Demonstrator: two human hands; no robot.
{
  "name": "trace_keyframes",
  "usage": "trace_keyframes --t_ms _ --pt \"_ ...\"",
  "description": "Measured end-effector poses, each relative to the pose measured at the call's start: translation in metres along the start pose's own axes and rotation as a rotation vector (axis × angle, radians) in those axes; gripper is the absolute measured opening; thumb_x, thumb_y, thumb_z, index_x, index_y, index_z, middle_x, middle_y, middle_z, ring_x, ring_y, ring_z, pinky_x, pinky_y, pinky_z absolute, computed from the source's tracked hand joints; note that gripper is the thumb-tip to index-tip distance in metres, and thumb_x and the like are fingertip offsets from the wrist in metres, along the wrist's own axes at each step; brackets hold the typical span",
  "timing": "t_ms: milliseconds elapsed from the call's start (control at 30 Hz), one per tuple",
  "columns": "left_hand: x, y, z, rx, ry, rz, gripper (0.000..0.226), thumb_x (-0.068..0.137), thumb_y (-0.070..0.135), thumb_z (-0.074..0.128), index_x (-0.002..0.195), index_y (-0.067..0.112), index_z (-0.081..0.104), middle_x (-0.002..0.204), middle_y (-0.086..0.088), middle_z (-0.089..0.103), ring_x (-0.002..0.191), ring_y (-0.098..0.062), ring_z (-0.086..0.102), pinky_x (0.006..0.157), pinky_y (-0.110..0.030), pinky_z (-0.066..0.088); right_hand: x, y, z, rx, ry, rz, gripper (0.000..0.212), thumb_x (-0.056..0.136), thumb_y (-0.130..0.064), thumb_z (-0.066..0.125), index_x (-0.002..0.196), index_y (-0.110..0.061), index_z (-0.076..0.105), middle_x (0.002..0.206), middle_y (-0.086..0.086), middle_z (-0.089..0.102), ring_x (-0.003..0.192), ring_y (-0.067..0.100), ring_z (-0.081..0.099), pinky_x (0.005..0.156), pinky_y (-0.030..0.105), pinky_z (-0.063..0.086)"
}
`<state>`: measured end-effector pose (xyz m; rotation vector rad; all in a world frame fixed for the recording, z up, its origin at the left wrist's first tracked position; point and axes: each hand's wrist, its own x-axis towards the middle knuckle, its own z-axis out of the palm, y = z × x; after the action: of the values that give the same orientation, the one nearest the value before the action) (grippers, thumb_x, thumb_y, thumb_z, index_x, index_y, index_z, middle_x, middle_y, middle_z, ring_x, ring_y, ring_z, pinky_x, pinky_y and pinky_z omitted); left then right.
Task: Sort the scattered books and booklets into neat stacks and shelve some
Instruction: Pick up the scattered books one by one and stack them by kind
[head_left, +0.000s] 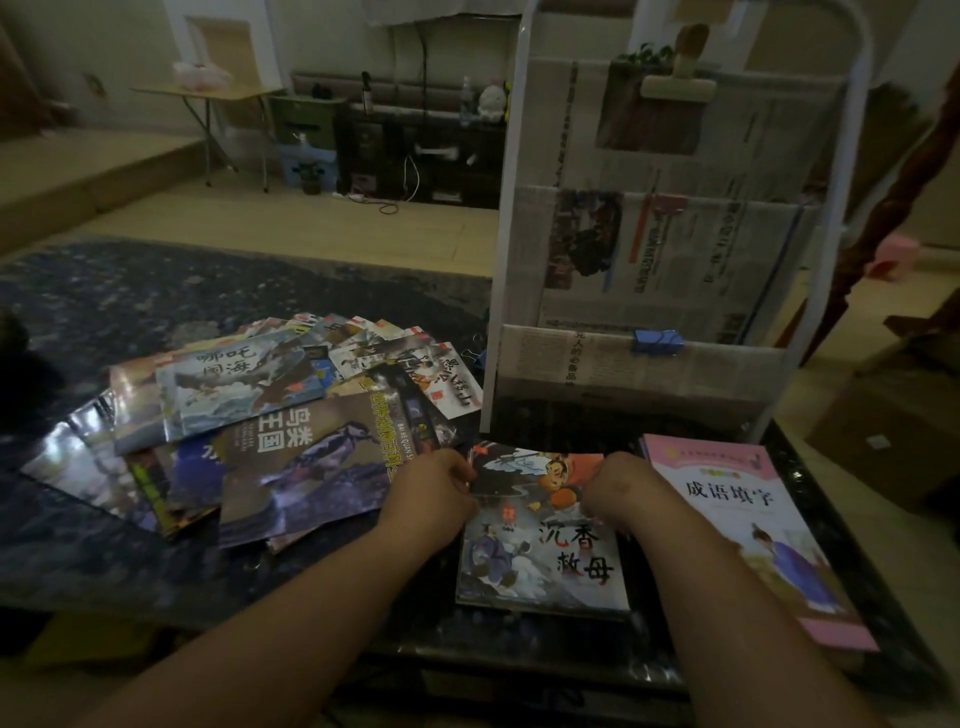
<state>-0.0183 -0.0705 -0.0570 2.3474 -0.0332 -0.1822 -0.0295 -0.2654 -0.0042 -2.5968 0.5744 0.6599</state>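
The left hand (431, 491) and right hand (621, 491) pinch opposite side edges of the booklet (540, 551) between them.

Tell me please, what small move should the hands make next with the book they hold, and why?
Probably lay the picture book flat and square it beside the pink book. The left hand and right hand both grip its far edge, and the scattered pile on the left is unsorted.
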Motion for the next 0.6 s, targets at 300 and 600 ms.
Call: trace_keyframes --t_ms 300,600 --pt "-0.0001 -0.0036 0.0023 0.067 -0.023 -0.015 0.02 0.078 0.012 0.073 0.086 0.027 0.062 0.084 0.008 0.064 0.083 -0.011 0.062 0.076 -0.024 0.052 0.0057 -0.0006 0.0046 -0.074 -0.004 0.018 0.025 0.092 -0.01 0.057 0.114 0.0 0.063 0.093 0.011 0.055 0.088 0.023 0.055 0.068 0.027 0.043" --pt "-0.0019 -0.0036 0.001 0.034 -0.066 0.005 0.038 0.085 0.02 0.066 0.123 0.027 0.06 0.105 0.005 0.06 0.091 -0.011 0.054 0.078 -0.023 0.046 0.0079 -0.0011 0.0081 -0.073 -0.039 -0.02 0.032 0.093 -0.017 0.061 0.122 -0.003 0.06 0.109 0.011 0.059 0.098 0.022 0.055 0.079 0.028 0.044"
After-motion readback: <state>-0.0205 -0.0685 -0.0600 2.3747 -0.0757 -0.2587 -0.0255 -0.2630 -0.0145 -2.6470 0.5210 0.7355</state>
